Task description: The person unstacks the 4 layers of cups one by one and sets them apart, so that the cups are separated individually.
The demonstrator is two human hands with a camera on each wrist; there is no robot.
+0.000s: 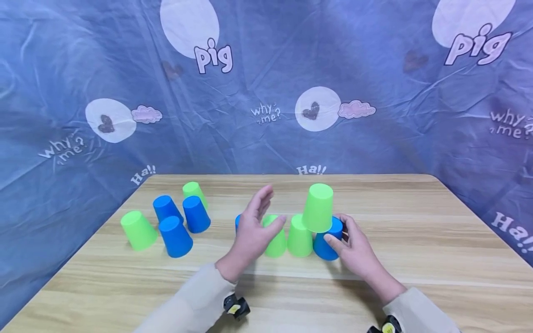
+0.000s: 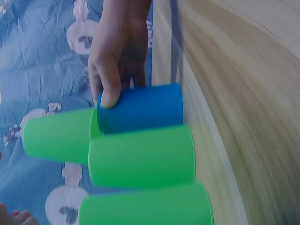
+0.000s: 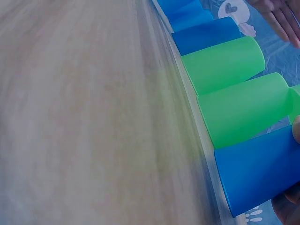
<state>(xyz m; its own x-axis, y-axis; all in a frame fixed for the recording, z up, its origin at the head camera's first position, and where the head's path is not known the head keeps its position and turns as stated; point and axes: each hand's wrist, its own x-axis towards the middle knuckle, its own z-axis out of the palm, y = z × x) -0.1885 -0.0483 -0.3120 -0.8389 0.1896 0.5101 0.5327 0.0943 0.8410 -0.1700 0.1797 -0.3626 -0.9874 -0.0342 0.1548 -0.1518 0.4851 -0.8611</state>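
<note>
My right hand [image 1: 358,252] grips a blue cup [image 1: 325,249] at the right end of a row, thumb on its near side and fingers behind. All the row's cups stand upside down. An upper green cup [image 1: 318,208] straddles the tops of this blue cup and the green cup [image 1: 299,240] beside it. My left hand [image 1: 251,231] hovers over the row's left part, fingers extended and thumb apart, holding nothing. Behind it show another green cup [image 1: 275,245] and a mostly hidden blue cup [image 1: 238,222]. The left wrist view shows the right thumb [image 2: 110,91] pressed near the blue cup's closed end.
On the table's left side stands a loose group of upside-down cups, among them a green cup [image 1: 139,231] and a blue cup [image 1: 176,237]. The wooden table [image 1: 416,240] ends at a blue printed cloth [image 1: 266,83] hanging behind and at the sides.
</note>
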